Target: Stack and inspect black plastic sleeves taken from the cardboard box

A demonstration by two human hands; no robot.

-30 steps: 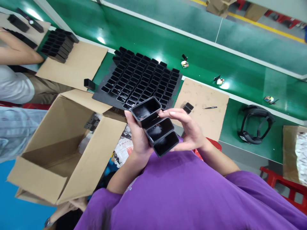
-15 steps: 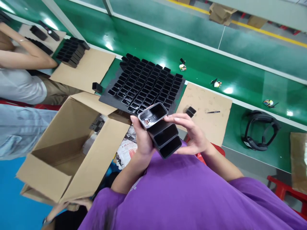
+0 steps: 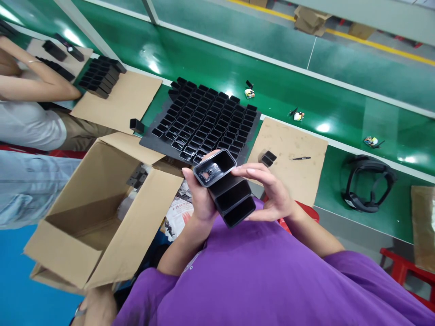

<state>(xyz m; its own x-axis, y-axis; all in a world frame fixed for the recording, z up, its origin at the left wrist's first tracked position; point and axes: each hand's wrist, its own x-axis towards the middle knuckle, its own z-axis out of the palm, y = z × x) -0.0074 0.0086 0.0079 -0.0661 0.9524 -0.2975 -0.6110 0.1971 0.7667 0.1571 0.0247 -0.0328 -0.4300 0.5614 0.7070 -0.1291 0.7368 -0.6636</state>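
Observation:
My left hand (image 3: 203,199) is wrapped round the left side of a row of three black rectangular housings, held with their open ends toward me. The uppermost housing (image 3: 215,168) has a lighter rim and shows a small cutout and details inside. Below it, two plain black housings (image 3: 234,199) sit side by side, dark inside. My right hand (image 3: 270,192) grips the row from the right, fingertips at the uppermost housing and thumb by the lowest. Beyond my hands, many similar black housings (image 3: 207,120) stand in rows on a dark sheet.
An open cardboard box (image 3: 81,244) stands at left. Cardboard on the right bears a housing pair (image 3: 268,158) and tweezers (image 3: 301,158). A black headset (image 3: 369,183) lies farther right. Small assemblies (image 3: 249,93) sit on the green belt. A co-worker's arm (image 3: 41,83) and another person's hand (image 3: 98,305) show at left.
The uppermost housing has tilted, showing more of its inside. The small assemblies on the green belt have shifted left. The other person's hand at bottom left has moved.

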